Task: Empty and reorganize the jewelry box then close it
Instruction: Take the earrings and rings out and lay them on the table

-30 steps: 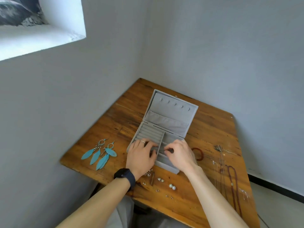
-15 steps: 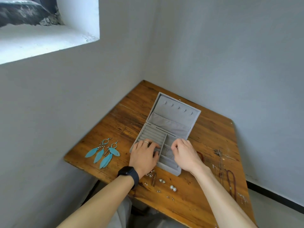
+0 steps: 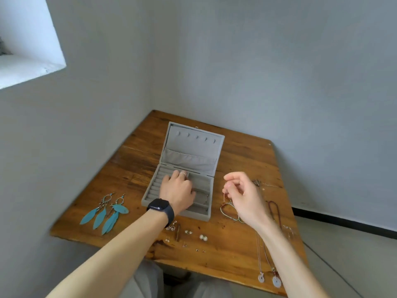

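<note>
Found the box (image 3: pixel 189 147) open on the table (image 3: pixel 242 160), lid tipped back away from both hands, tray under the left hand (image 3: pixel 177 192). Saw that hand palm-down inside the tray, fingers loosely straight over the ring rolls and the middle divider, gripping nothing. Noted a ring (image 3: pixel 182 173) on one finger and a black watch (image 3: pixel 161 208) at the wrist. Spotted a thin bangle (image 3: pixel 203 196) in the compartment just right of its knuckles. Saw the right hand (image 3: pixel 245 196) up in the air just right of the box, apart from it, fingers curled, thumb and fingertips pinching the end of a cord bracelet (image 3: pixel 229 212) whose loop hung below the palm. Could not tell whether the loop touched the table. Noted feather earrings (image 3: pixel 105 211) well left of the left wrist, small studs (image 3: pixel 203 237) between the two forearms, and necklaces (image 3: pixel 276 281) beside and under the right forearm.
</note>
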